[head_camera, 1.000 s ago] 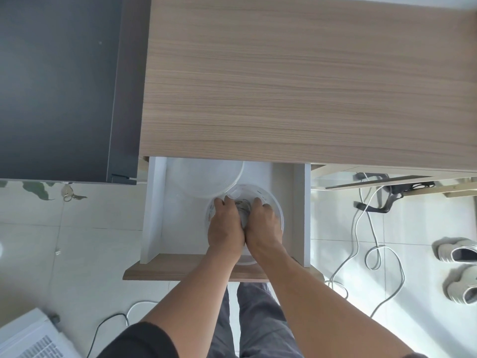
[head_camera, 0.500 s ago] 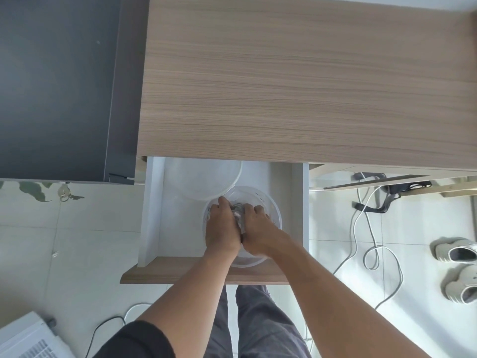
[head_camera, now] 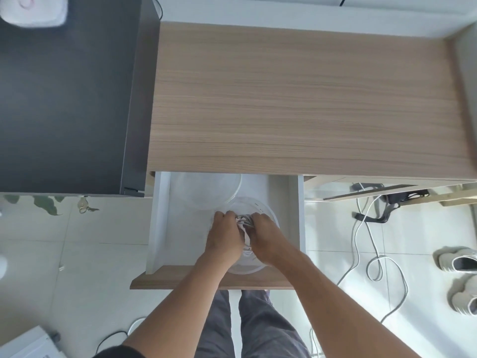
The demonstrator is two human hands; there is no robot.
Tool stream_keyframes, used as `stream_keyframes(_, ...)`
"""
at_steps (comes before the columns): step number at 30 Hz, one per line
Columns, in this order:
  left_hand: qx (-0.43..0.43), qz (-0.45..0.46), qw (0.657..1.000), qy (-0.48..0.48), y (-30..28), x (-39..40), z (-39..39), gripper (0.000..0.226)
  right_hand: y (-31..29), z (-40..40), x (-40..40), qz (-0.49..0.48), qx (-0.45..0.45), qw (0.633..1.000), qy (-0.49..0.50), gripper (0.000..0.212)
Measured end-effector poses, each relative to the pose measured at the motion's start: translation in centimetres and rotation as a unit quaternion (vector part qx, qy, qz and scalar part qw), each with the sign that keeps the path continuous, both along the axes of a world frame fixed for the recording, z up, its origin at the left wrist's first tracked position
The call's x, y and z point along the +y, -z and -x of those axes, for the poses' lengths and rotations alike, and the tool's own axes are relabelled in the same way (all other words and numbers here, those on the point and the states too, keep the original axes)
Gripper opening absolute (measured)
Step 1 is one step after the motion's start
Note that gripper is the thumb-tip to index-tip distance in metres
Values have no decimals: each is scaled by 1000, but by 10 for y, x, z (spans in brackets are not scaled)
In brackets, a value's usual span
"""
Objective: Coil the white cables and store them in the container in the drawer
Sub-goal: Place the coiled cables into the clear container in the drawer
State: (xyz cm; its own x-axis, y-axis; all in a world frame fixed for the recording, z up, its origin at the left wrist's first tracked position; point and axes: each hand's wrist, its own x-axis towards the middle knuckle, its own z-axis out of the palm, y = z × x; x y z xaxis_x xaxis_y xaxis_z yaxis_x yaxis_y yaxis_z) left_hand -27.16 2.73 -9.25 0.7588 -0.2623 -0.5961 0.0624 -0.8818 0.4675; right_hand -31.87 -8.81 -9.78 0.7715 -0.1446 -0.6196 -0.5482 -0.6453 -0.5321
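A white drawer stands pulled open under the wooden desk top. Inside it a round clear container sits toward the front right. Both hands are down in the container, side by side. My left hand and my right hand are closed on a bundle of white cables, pressing it into the container. Only a small grey-white part of the bundle shows between the fingers; the rest is hidden under the hands.
A clear round lid lies in the drawer's back left. The wooden desk top overhangs the drawer's rear. A dark cabinet stands left. More white cable and shoes lie on the tiled floor to the right.
Both hands stay in the container on the cable bundle; the fingers have shifted slightly around it. The view has tilted up, showing more of the desk top.
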Motion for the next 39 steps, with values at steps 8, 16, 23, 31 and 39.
stream_keyframes(8,-10,70,997,20,-62,15,7,8,-81,9,0,-89,-69,994,-20,8)
stream_keyframes(16,-56,50,996,37,-101,14,-4,8,-132,-2,-20,0,-249,968,-29,50)
stream_keyframes(23,-53,75,996,12,-121,7,-18,10,-156,-36,-37,71,-340,922,-169,16)
stream_keyframes(31,-97,115,989,8,-124,12,-22,10,-159,-52,-60,125,-353,910,-177,10)
stream_keyframes(39,-82,152,983,-66,-116,5,-11,12,-137,-22,-31,8,-298,953,51,14)
